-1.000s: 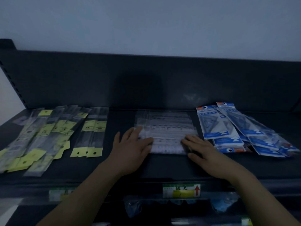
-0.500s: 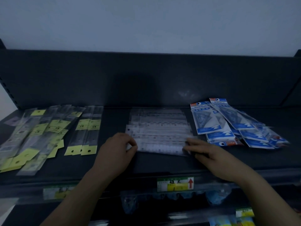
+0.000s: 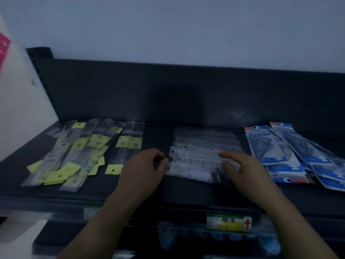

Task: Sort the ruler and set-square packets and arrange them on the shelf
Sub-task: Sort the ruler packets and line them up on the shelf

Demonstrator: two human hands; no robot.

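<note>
As I watched remotely, the left hand [image 3: 144, 170] pinched the left edge of the clear plastic ruler-packet stack [image 3: 199, 156] at the middle of the dark metal shelf [image 3: 186, 192]; the right hand [image 3: 247, 171] hovered over it, fingers spread.

- A pale grey-blue wall [image 3: 168, 30] is seen above the dark back panel [image 3: 186, 94].
- A perforated upright [image 3: 43, 79] is set at the left end of that panel.
- A white side surface [image 3: 20, 118] is seen at the left, with a pink sheet [image 3: 3, 47] cut off by the frame.
- A green, white and yellow label [image 3: 228, 223] with a red arrow is fixed under the front edge of the shelf [image 3: 158, 195]; its print is blurred.
- Bluish plastic bags [image 3: 168, 238], possibly packaged goods, are seen below the label.
</note>
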